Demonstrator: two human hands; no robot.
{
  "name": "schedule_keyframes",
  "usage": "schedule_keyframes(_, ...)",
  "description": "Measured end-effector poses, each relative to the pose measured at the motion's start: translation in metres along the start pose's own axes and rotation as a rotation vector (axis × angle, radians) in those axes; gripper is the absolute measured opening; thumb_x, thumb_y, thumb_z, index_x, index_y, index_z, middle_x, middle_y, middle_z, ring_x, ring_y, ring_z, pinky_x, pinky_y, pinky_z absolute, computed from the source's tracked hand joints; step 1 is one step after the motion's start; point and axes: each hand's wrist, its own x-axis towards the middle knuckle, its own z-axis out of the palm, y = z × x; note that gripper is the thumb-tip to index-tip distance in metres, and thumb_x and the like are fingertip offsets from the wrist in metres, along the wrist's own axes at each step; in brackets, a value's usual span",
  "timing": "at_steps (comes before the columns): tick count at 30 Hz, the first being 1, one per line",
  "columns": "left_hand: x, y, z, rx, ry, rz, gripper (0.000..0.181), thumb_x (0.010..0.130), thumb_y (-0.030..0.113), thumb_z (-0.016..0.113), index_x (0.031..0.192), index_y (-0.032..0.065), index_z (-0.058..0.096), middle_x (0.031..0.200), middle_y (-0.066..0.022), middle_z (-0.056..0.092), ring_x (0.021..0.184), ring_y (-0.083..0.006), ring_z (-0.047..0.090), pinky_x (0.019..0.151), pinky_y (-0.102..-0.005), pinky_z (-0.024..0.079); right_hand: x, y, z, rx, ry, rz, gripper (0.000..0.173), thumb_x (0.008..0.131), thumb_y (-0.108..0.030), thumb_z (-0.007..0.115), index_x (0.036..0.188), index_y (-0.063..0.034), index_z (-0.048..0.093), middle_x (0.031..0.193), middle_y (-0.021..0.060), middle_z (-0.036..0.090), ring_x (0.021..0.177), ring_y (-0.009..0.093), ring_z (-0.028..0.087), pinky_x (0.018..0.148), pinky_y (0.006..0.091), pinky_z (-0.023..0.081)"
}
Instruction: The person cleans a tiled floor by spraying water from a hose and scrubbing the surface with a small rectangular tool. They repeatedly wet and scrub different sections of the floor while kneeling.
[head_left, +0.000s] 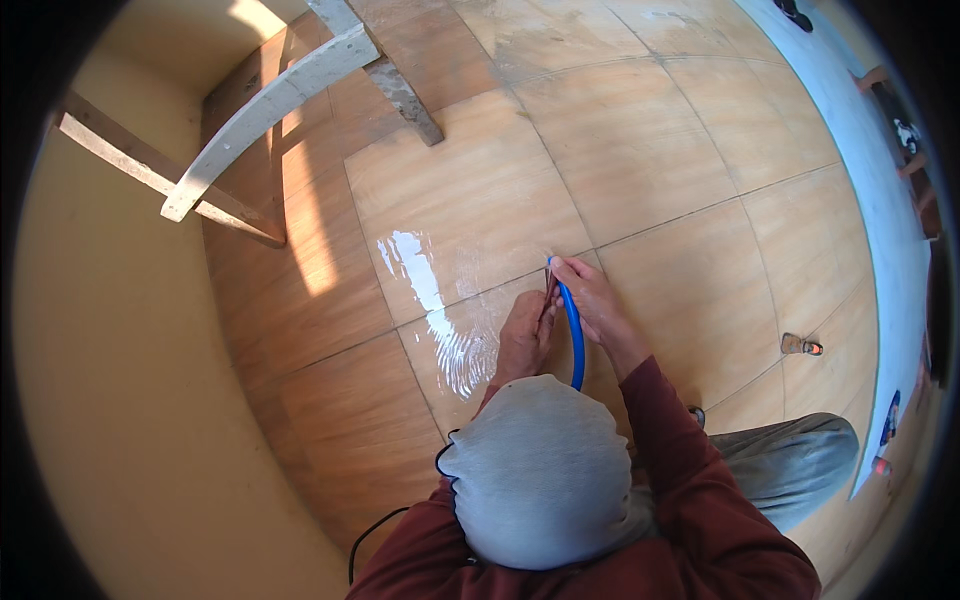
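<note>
A blue hose (576, 330) runs up from below the capped head, and my right hand (589, 296) grips it near its end, with the thumb by the opening. Close beside it on the left, my left hand (525, 330) holds a thin, dark reddish-brown strip (550, 289), whose material I cannot tell. The two hands almost touch over a joint in the tiled floor (465, 195). Rippling water (450, 337) shines on the tiles left of my left hand.
A worn wooden trestle (274, 105) stands at the upper left, by a yellow wall (112, 337). A scraper (801, 345) lies on the tiles at the right. Farther right are a pale blue sheet (840, 135) and part of another person (904, 139).
</note>
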Motion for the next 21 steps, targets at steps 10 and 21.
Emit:
schedule_keyframes(10, -0.052, -0.047, -0.122, 0.760, 0.352, -0.239, 0.029, 0.082, -0.005, 0.059, 0.110, 0.0022, 0.064, 0.107, -0.0207, 0.061, 0.098, -0.0376, 0.061, 0.084, -0.0458, 0.049, 0.006, 0.016, -0.116, -0.215, 0.721, 0.007, 0.030, 0.095, -0.033, 0.046, 0.079, -0.0079, 0.052, 0.053, -0.0027, 0.038, 0.034, 0.009, 0.031, 0.033, 0.0277, 0.023)
schedule_keyframes(21, -0.081, -0.069, -0.091, 0.938, 0.008, -0.126, 0.061, 0.099, 0.031, 0.054, 0.146, -0.0038, 0.040, 0.153, -0.0273, 0.034, 0.145, -0.0411, 0.030, 0.118, -0.0516, 0.023, -0.005, 0.003, -0.201, -0.799, 0.902, -0.212, 0.038, 0.092, -0.025, 0.045, 0.081, 0.0040, 0.066, 0.081, 0.0225, 0.067, 0.078, 0.035, 0.062, 0.076, 0.0443, 0.047)
